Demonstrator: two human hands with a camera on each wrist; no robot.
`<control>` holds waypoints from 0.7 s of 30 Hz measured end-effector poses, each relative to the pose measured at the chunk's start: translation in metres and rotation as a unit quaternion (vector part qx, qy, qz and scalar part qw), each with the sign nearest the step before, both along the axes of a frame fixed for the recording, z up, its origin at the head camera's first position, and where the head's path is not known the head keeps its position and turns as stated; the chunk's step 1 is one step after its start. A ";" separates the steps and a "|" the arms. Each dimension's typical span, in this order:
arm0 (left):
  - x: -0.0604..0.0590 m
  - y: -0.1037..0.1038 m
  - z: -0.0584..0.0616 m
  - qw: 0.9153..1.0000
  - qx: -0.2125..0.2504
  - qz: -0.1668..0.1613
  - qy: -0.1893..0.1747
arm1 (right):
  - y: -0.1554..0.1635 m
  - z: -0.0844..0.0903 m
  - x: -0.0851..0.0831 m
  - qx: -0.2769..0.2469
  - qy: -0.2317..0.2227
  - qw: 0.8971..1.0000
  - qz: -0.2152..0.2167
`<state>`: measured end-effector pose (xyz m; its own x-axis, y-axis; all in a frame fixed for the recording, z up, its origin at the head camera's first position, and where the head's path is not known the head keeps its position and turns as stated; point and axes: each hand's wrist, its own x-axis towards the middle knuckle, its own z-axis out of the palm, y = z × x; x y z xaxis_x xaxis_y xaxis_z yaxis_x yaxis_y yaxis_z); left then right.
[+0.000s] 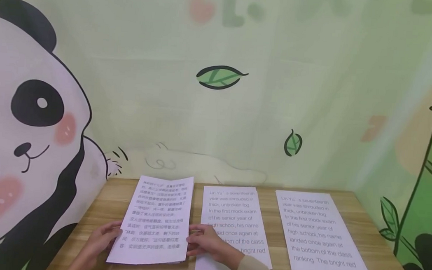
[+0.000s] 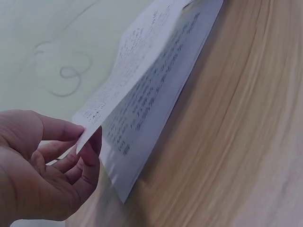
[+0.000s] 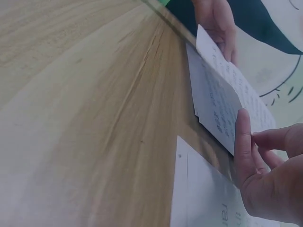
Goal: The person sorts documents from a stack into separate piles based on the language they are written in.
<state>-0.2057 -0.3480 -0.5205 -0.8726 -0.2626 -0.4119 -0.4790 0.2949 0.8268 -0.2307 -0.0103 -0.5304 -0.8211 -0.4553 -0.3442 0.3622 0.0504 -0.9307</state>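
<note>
Left hand [image 1: 100,239] pinches top sheet [image 1: 156,220] at its 9 o'clock edge; right hand [image 1: 209,242] grips the 3 o'clock edge, sheet lifted off stack [image 2: 142,156].

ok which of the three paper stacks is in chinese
The leftmost stack, whose top sheet both hands hold by its side edges. The middle stack and right stack carry English text.

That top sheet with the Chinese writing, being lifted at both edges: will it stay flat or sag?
The top sheet would likely sag: it already bows between the left hand and the right hand. It looks thin and light, since a fingertip pinch in the left wrist view lifts its edge off the pile. It may slide easily on the wooden table.
</note>
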 end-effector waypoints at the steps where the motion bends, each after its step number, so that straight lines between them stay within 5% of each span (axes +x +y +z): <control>1: 0.000 -0.002 -0.001 1.000 -0.003 0.000 0.003 | -0.003 0.000 -0.001 0.003 0.001 1.000 0.000; 21: 0.002 -0.012 -0.012 0.999 -0.039 -0.004 0.021 | -0.016 0.002 0.000 0.008 0.008 1.000 0.020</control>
<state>-0.2033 -0.3598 -0.5325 -0.8905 -0.2864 -0.3534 -0.4422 0.3628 0.8203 -0.2310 -0.0261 -0.5282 -0.8075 -0.4833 -0.3383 0.3445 0.0792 -0.9354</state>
